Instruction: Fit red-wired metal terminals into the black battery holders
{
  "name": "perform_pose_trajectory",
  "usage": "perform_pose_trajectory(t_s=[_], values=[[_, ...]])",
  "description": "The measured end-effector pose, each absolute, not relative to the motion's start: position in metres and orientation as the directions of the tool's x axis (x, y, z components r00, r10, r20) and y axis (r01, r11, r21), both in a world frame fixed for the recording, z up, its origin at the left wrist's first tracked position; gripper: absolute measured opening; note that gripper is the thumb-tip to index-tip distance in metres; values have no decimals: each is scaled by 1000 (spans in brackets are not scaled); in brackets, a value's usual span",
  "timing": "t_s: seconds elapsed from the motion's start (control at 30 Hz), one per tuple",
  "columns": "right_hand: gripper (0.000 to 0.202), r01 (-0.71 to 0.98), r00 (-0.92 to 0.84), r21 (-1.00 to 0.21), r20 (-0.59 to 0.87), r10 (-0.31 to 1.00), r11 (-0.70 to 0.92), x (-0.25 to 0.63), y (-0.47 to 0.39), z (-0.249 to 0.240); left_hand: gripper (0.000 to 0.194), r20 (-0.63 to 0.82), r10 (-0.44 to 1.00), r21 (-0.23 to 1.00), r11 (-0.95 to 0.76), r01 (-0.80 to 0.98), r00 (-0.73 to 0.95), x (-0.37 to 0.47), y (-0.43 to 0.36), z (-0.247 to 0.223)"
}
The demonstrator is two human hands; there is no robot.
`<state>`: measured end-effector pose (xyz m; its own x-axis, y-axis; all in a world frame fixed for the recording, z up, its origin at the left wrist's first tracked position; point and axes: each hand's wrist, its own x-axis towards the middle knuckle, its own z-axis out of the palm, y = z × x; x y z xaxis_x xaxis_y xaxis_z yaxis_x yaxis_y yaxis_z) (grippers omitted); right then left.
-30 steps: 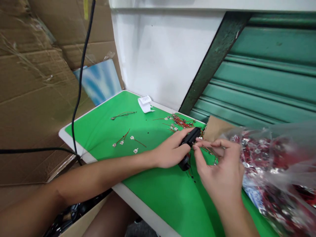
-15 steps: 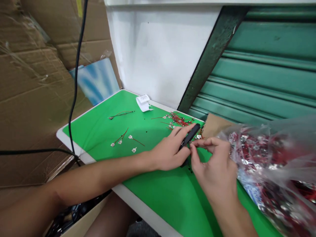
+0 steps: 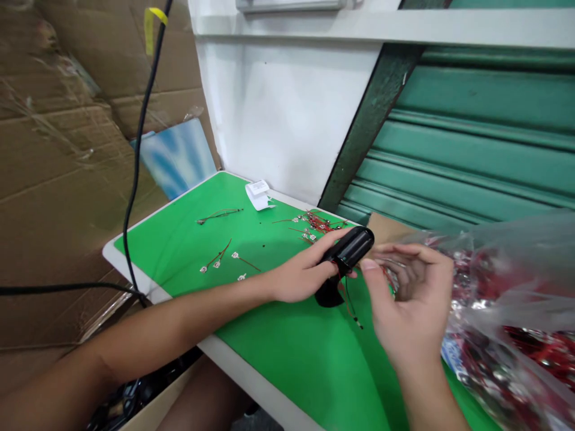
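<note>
My left hand (image 3: pixel 305 272) is closed around a glossy black plastic housing (image 3: pixel 354 248), a rounded bar with a curved lower part, tilted above the green table. Thin red and black wires (image 3: pixel 348 299) hang from its underside, with a small tip at their lower end. My right hand (image 3: pixel 411 299) is just to the right of the housing, fingers half curled and thumb apart from them; nothing shows in its grip. Behind the housing lies a pile of red wires with small metal contact plates (image 3: pixel 318 221), partly hidden by my left hand.
On the green tabletop (image 3: pixel 287 353) lie several loose contact plates with wires (image 3: pixel 217 263), a thin wire pair (image 3: pixel 220 214) and a curled white paper (image 3: pixel 258 194). A clear bag of red-wired parts (image 3: pixel 507 335) fills the right side. A black cable (image 3: pixel 139 131) hangs at the left.
The housing has been turned in my left hand, so its glossy outer side shows and the wires hang free. My right hand has drawn back from it to the right, its fingers parting.
</note>
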<state>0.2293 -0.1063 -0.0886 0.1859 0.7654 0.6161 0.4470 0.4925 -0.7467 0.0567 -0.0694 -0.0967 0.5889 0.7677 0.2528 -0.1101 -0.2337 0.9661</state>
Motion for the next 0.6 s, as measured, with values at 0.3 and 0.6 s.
perform_pose_trajectory(t_s=[0.3, 0.6], values=[[64, 304, 33, -899, 342, 939, 317, 228, -103, -95, 66, 293, 725, 950, -293, -106, 624, 52, -67, -94], [66, 289, 26, -907, 327, 945, 306, 228, -105, -94, 59, 335, 709, 914, -403, -33, 621, 51, -67, -96]])
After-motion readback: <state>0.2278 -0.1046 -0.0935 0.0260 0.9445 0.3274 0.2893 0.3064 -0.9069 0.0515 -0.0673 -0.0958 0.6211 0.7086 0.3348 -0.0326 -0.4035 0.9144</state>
